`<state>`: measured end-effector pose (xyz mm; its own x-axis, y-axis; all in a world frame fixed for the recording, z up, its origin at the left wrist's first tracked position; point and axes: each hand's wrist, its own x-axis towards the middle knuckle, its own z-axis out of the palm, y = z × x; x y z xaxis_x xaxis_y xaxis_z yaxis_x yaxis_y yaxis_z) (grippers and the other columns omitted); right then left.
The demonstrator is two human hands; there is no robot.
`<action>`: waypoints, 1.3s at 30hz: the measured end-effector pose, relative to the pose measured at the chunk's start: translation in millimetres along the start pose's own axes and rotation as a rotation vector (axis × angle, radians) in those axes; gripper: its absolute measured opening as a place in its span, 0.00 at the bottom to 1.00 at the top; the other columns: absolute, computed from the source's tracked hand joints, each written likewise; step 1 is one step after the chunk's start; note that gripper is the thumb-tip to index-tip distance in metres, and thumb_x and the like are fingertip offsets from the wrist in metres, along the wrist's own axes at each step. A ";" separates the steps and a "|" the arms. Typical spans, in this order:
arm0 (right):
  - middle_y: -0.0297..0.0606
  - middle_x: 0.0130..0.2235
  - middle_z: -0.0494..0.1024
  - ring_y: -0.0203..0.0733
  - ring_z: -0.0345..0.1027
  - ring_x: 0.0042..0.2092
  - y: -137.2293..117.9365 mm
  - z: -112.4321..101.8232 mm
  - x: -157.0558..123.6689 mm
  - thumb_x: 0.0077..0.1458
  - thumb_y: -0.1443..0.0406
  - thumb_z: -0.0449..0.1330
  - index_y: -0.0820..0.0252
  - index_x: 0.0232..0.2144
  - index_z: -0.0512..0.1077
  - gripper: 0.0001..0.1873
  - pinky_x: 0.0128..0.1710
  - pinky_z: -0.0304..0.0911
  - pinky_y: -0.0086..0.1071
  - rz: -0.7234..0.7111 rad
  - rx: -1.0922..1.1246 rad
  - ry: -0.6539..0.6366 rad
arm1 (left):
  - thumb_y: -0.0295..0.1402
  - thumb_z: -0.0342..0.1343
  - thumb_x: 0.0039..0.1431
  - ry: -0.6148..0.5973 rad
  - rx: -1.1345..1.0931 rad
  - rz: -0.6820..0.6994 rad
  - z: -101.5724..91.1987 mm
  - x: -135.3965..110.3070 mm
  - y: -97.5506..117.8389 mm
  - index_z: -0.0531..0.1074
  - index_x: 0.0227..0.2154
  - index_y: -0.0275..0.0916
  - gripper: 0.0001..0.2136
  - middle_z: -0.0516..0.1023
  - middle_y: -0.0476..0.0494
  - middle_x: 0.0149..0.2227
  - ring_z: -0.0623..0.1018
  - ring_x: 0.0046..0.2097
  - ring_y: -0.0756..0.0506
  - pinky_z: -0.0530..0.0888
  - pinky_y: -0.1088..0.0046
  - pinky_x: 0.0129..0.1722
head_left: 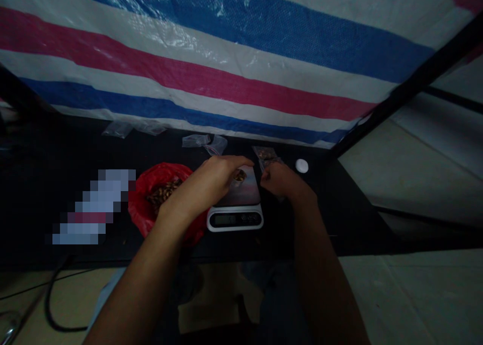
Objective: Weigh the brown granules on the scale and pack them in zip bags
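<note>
A digital kitchen scale (234, 219) with a metal top and dark display panel stands on the black table. Over its plate my left hand (213, 181) curls round a small clear container (239, 176) with brown pieces in it; part of it is hidden by the fingers. To the right of the scale my right hand (281, 180) is closed, its fingertips turned toward the plate. What those fingers hold, if anything, I cannot make out. Just beyond them lies a clear zip bag (265, 153) with brown pieces. Left of the scale, a red plastic bag (139, 209) holds many brown, seed-like pieces (162, 194), partly behind my left forearm.
Clear plastic bags (217, 145) lie along the back of the table (328, 204), with more (117, 128) farther left. A white round lid-like object (302, 165) sits at right. A blurred-out item (94, 206) is at left. Striped sheeting (226, 78) hangs behind.
</note>
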<state>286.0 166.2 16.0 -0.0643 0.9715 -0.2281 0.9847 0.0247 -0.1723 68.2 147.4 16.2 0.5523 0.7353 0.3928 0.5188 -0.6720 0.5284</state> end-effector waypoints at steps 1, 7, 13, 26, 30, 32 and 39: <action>0.48 0.36 0.85 0.45 0.78 0.38 -0.1 -1.0 0.0 0.57 0.72 0.60 0.63 0.33 0.81 0.08 0.35 0.64 0.32 -0.009 0.008 0.002 | 0.19 0.50 0.67 -0.006 -0.008 -0.003 1.1 0.3 -0.3 0.78 0.59 0.41 0.22 0.85 0.43 0.54 0.84 0.54 0.43 0.78 0.68 0.55; 0.47 0.35 0.85 0.46 0.78 0.37 -0.1 -5.6 -1.3 0.56 0.71 0.60 0.61 0.27 0.79 0.08 0.35 0.63 0.32 -0.108 0.093 0.061 | 0.23 0.49 0.70 -0.026 -0.033 -0.007 4.2 1.1 1.2 0.74 0.63 0.42 0.22 0.83 0.41 0.58 0.82 0.59 0.42 0.76 0.66 0.59; 0.47 0.37 0.86 0.47 0.79 0.40 0.6 -5.1 -0.7 0.57 0.71 0.60 0.60 0.28 0.79 0.08 0.36 0.65 0.31 -0.104 0.073 0.071 | 0.23 0.49 0.70 -0.051 -0.055 -0.064 3.3 -1.2 3.2 0.71 0.65 0.40 0.23 0.81 0.40 0.61 0.81 0.59 0.42 0.77 0.63 0.59; 0.46 0.43 0.83 0.44 0.76 0.42 0.2 -11.8 -4.4 0.66 0.69 0.54 0.63 0.39 0.76 0.10 0.41 0.65 0.33 -0.162 0.313 0.215 | 0.17 0.47 0.61 0.009 -0.085 -0.126 -5.3 -7.7 -1.4 0.67 0.67 0.35 0.30 0.79 0.38 0.62 0.79 0.62 0.42 0.74 0.63 0.64; 0.37 0.37 0.81 0.39 0.73 0.37 -8.7 -15.6 -8.9 0.62 0.66 0.59 0.61 0.38 0.75 0.06 0.37 0.65 0.31 -0.431 0.659 0.201 | 0.17 0.48 0.61 -0.012 -0.120 -0.126 -3.0 -8.8 -3.3 0.66 0.68 0.36 0.31 0.83 0.38 0.58 0.82 0.58 0.42 0.77 0.65 0.59; 0.35 0.35 0.81 0.38 0.73 0.36 -14.8 -15.2 -10.6 0.60 0.65 0.62 0.61 0.37 0.76 0.05 0.37 0.65 0.30 -0.498 0.721 0.179 | 0.18 0.48 0.62 -0.002 -0.117 -0.116 -1.8 -9.2 -4.8 0.66 0.67 0.36 0.30 0.84 0.37 0.56 0.83 0.57 0.42 0.77 0.64 0.58; 0.33 0.31 0.82 0.37 0.72 0.34 -29.0 -16.2 -15.6 0.59 0.66 0.66 0.60 0.33 0.82 0.05 0.35 0.60 0.30 -0.534 0.533 0.185 | 0.23 0.50 0.64 0.024 -0.214 -0.135 0.8 -9.4 -8.1 0.59 0.71 0.34 0.31 0.84 0.34 0.55 0.83 0.57 0.40 0.77 0.62 0.57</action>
<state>261.0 154.1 40.0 -0.4340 0.8845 0.1711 0.6139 0.4293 -0.6624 59.3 145.9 7.6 0.4707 0.8205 0.3243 0.4354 -0.5357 0.7235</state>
